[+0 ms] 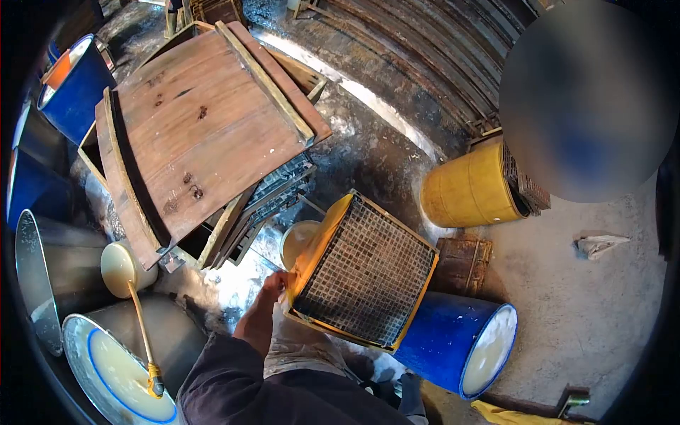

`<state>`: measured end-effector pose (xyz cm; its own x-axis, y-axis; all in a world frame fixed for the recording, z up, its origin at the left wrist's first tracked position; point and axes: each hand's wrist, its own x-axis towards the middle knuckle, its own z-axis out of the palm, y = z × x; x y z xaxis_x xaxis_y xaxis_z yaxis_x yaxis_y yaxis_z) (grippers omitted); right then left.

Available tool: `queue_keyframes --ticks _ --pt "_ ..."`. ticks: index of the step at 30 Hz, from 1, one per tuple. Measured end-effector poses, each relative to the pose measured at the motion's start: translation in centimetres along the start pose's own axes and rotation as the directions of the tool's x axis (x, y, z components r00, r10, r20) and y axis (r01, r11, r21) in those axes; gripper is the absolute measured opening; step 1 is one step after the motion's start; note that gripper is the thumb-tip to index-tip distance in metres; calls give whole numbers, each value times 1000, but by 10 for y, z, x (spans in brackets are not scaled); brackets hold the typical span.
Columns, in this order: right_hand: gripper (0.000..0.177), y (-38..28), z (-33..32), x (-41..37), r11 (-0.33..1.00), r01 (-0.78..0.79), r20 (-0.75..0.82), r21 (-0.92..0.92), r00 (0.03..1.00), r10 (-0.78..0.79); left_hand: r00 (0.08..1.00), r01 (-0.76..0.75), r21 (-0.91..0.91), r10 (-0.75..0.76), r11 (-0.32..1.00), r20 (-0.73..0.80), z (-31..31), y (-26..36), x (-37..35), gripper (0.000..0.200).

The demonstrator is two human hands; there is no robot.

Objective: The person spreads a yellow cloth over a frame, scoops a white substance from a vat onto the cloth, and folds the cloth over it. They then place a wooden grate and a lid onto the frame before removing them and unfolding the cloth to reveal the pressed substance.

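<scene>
My left hand [275,284] is closed on the left edge of a yellow crate [321,253], its fingers partly hidden behind that edge. The crate is tilted in front of my body, with a dark square grid [372,273] filling the face turned up toward me. My right hand does not show. Close beyond the crate's left side is a round pale container [299,239]. A blue barrel [443,340] with whitish contents stands by the crate's right side.
A large wooden board [205,120] lies over stacked frames ahead left. Metal drums [166,333] stand at left, one with pale liquid and a long-handled dipper [117,273]. A yellow barrel [467,185] and a rusty box [464,264] are at right. The floor looks wet.
</scene>
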<state>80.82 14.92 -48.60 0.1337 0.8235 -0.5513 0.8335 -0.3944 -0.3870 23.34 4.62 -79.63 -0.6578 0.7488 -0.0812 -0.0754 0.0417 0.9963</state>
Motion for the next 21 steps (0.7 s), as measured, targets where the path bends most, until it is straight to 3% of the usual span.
queue_keyframes --ticks 1,2,3,4,6,7,9,10,11,12,13,14,16,17,18,19,20,21 --pt "22 -8 1 -8 1000 -8 5 6 1000 8 966 252 -501 -250 828 73 -1 7 13 30" --pt "21 -16 3 -12 1000 -12 12 13 1000 12 865 349 -859 -482 374 142 -3 47 31 36" --pt "21 -24 4 -16 1000 -15 17 22 1000 14 782 298 -910 -620 288 59 -4 41 44 49" --pt "21 -31 6 -17 999 -18 21 33 1000 17 719 301 -930 -691 208 78 -8 88 45 44" --pt "20 -45 12 -17 998 -19 31 64 999 17 768 472 -877 -532 93 357 -10 127 52 41" --pt "20 -51 16 -16 996 -21 38 85 999 17 769 476 -874 -532 104 355 -14 121 54 41" --pt "19 -57 23 -4 992 -37 139 124 990 19 642 689 -710 -576 144 506 -23 71 54 33" --pt "19 -53 32 2 989 -43 143 138 989 23 639 695 -702 -580 155 506 -31 47 56 33" --pt "21 -55 39 6 929 -96 185 356 982 31 891 451 -605 -366 656 267 -40 28 59 29" --pt "22 -59 47 8 818 -155 228 554 973 29 992 40 -337 3 940 127 -47 22 60 26" --pt "21 -79 45 -1 859 -201 220 471 970 106 967 237 -609 -246 757 71 -42 58 57 21" --pt "21 -80 52 -2 845 -211 225 491 968 111 983 -45 -603 -72 796 -168 -37 32 54 14" --pt "20 -41 61 37 749 -350 442 562 893 86 832 -41 -604 -308 796 -462 10 124 69 13" --pt "16 7 66 71 373 -607 708 701 653 -269 792 -19 -439 -255 898 -555 26 138 68 16" --pt "16 12 63 72 346 -613 701 711 656 -278 842 12 -163 -98 987 -530 50 219 57 21" --pt "13 8 59 67 474 -547 667 691 734 -125 853 217 -76 -227 973 -471 67 183 46 23" --pt "14 11 59 60 595 -496 603 633 797 23 902 -18 74 48 997 -430 102 162 27 23" --pt "24 59 68 91 356 -732 808 581 571 -143 898 439 386 -409 811 -162 129 196 5 23"
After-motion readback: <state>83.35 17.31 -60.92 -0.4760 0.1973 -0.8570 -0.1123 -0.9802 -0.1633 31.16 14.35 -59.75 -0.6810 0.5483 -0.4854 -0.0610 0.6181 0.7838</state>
